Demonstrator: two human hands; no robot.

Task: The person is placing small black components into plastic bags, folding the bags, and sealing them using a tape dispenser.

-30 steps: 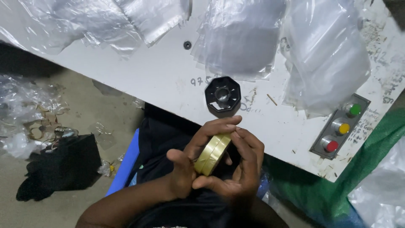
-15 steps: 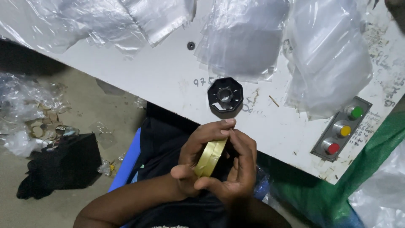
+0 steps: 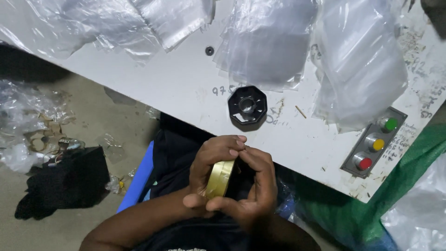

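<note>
While both of your hands are held over your lap, just below the counter [image 3: 176,88] edge, they clamp a gold round tin [image 3: 218,178] on edge between them. Your left hand [image 3: 211,167] wraps its left side; your right hand [image 3: 258,186] covers the right. A black octagonal cap [image 3: 247,105] lies on the counter above, near clear plastic bags [image 3: 269,42] and a three-button panel [image 3: 375,142].

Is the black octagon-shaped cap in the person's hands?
No, the black cap lies on the white table, while both hands hold a gold tin.
</note>
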